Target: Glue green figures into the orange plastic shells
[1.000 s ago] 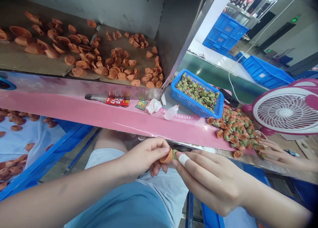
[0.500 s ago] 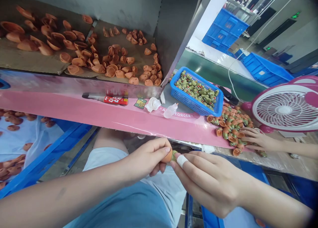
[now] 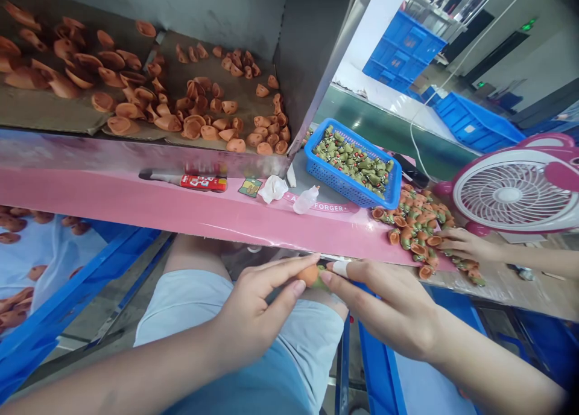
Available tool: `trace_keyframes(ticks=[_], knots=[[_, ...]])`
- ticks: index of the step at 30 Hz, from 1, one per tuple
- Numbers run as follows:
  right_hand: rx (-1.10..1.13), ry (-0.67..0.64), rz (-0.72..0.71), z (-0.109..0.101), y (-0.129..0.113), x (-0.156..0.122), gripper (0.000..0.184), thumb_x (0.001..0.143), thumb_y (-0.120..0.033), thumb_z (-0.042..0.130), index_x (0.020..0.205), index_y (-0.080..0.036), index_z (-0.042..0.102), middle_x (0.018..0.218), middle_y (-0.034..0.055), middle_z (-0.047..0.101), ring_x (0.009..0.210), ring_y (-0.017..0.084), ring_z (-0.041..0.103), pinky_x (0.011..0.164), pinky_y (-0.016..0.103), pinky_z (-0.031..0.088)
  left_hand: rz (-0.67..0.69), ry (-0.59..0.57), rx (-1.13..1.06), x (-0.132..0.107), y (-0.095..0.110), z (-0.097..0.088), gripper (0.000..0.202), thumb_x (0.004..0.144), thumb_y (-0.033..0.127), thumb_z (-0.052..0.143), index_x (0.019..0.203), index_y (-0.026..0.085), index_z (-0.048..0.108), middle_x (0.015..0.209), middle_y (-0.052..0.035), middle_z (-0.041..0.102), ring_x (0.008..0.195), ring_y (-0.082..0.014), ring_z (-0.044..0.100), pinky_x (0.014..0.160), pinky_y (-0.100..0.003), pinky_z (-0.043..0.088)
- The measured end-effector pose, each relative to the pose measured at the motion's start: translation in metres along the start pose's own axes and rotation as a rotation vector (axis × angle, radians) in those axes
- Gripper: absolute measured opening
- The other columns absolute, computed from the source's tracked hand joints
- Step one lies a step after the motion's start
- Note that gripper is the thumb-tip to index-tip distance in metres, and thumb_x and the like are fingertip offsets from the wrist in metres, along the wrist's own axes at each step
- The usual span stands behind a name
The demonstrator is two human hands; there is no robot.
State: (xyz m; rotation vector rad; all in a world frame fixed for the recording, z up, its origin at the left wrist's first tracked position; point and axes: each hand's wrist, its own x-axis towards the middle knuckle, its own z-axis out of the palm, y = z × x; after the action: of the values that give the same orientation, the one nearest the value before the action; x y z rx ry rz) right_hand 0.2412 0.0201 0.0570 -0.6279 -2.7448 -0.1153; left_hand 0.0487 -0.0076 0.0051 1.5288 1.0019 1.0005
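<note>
In front of the pink bench edge [image 3: 136, 207] — a small rounded orange moulded cup [image 3: 309, 275] with a green piece [image 3: 318, 284] at its rim, pinched between the left hand [image 3: 257, 312] and the white-taped right hand [image 3: 384, 306] — both grasping it.

The left arm [image 3: 122, 361] and right arm [image 3: 488, 361] angle inward, the left hand [image 3: 257, 309] and right hand [image 3: 384, 306] pinching just apart, the right forefinger [image 3: 362, 269] wrapped in white tape [image 3: 341, 268].
</note>
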Motion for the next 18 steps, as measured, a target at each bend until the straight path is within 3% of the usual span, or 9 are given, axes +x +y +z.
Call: trace_keyframes(ticks=[5,10,13,15,18], knots=[[0.018,0.017,0.017,0.003,-0.003,-0.004,0.025,0.083,-0.009,0.041,0.104,-0.008,0.054,0.079,0.0076,0.056,0.073,0.014,0.054,0.056,0.024,0.044,0.065,0.001,0.108,0.000,0.000,0.001,0.034,0.080,0.014,0.046,0.114,0.016,0.052,0.113,-0.0018,0.060,0.103,-0.0103,0.053,0.090,-0.016,0.039],[0.099,0.102,-0.053,-0.001,-0.010,-0.001,0.027,0.083,-0.008,0.035,0.098,-0.002,0.056,0.071,0.0099,0.056,0.069,0.017,0.055,0.051,0.026,0.045,0.178,-0.020,0.196,-0.007,-0.002,-0.002,0.042,0.077,0.010,0.048,0.118,0.019,0.047,0.116,-0.0011,0.057,0.105,-0.0103,0.052,0.092,-0.017,0.038],[0.102,0.160,-0.061,-0.002,-0.014,0.003,0.021,0.079,-0.006,0.043,0.091,-0.001,0.059,0.071,0.0103,0.057,0.071,0.019,0.057,0.052,0.027,0.047,0.238,-0.022,0.226,-0.012,-0.005,-0.004,0.047,0.076,0.008,0.050,0.120,0.021,0.044,0.118,-0.0013,0.056,0.106,-0.0105,0.051,0.092,-0.017,0.039],[0.092,0.181,-0.037,-0.002,-0.016,0.004,0.018,0.076,-0.006,0.049,0.089,-0.002,0.060,0.071,0.0096,0.058,0.070,0.018,0.057,0.053,0.026,0.047,0.252,-0.017,0.237,-0.012,-0.006,-0.004,0.047,0.075,0.007,0.051,0.119,0.022,0.045,0.118,-0.0011,0.056,0.106,-0.0107,0.052,0.092,-0.017,0.039],[0.108,0.155,-0.036,-0.002,-0.015,0.002,0.020,0.079,-0.007,0.043,0.091,-0.002,0.059,0.070,0.0096,0.058,0.070,0.018,0.058,0.053,0.026,0.048,0.224,-0.020,0.236,-0.011,-0.005,-0.004,0.047,0.075,0.009,0.051,0.119,0.024,0.045,0.116,-0.0003,0.057,0.103,-0.0111,0.054,0.090,-0.017,0.040]])
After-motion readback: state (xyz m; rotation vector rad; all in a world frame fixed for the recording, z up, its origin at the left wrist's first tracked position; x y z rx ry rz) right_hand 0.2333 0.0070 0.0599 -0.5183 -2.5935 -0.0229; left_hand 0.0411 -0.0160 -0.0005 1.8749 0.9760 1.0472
